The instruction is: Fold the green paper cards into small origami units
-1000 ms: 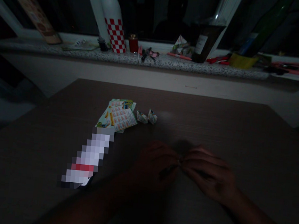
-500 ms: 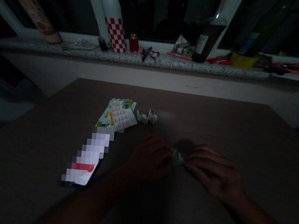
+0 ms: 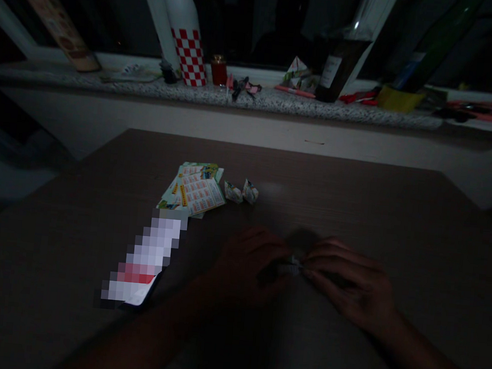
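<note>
My left hand (image 3: 245, 262) and my right hand (image 3: 347, 282) meet low over the brown table (image 3: 356, 205), fingertips pinched together on a small folded piece of paper (image 3: 291, 266). Most of the paper is hidden by the fingers in dim light. Two small folded paper pieces (image 3: 241, 192) lie farther back on the table. Beside them is a fanned stack of printed paper sheets (image 3: 196, 193). A lit phone (image 3: 144, 267) lies to the left of my left hand.
A stone windowsill (image 3: 236, 97) runs behind the table, crowded with a white bottle with red checks (image 3: 185, 35), a dark wine bottle (image 3: 338, 66), a green bottle (image 3: 430, 51), a small red jar (image 3: 218, 70) and pens. The room is dark.
Both hands stayed together at the same spot. The folded paper showed more between the fingertips half a second ago and is now lower and more covered.
</note>
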Available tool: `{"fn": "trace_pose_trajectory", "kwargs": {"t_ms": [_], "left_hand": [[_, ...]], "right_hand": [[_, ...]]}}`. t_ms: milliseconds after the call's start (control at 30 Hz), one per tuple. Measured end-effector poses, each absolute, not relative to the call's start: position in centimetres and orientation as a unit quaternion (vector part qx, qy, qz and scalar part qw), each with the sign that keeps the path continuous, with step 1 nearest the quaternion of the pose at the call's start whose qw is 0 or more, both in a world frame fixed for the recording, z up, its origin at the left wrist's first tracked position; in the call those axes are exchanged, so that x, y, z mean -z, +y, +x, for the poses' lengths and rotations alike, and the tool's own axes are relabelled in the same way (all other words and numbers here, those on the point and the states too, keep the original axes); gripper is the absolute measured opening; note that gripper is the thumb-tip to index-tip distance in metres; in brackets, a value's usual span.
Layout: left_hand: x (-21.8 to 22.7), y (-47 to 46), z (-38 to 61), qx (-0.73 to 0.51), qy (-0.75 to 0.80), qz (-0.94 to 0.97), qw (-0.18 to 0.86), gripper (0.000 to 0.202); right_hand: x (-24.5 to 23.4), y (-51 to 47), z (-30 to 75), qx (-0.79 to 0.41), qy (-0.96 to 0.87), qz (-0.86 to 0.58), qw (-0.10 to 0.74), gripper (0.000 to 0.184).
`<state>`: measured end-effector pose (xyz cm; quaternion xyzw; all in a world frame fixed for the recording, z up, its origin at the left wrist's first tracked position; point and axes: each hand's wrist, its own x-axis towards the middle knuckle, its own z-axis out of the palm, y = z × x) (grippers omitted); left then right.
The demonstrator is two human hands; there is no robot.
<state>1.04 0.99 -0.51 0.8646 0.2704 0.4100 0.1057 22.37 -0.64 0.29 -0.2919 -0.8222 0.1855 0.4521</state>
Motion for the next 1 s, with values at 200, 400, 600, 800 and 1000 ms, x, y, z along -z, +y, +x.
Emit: {"fn": "trace_pose_trajectory", "kwargs": {"t_ms": [200,400,600,800,1000], "left_hand": [[0.86,0.84,1.8,-0.431,0.245,0.862,0.101,0.007],[0.52,0.75,1.81,-0.446,0.243,0.852,0.127,0.008],[0.66,0.7,1.95,-0.434,0.253,0.85,0.158,0.011],[0.67,0.69,1.87,-0.444,0.256,0.842,0.171,0.011],[0.49,0.6,1.98,-0.446,0.264,0.837,0.176,0.01]], "right_hand": [[-0.29,-0.8,21.87,-0.181,-0.815,-0.3,0.463,0.02],[-0.5,-0.82,21.73,-0.176,-0.817,-0.296,0.462,0.019],[-0.75,-0.96,21.66,-0.169,-0.82,-0.311,0.451,0.017],[-0.53,-0.84,21.69,-0.174,-0.814,-0.322,0.45,0.015],[-0.62,-0.88,21.74,-0.172,-0.821,-0.323,0.439,0.015]]}}
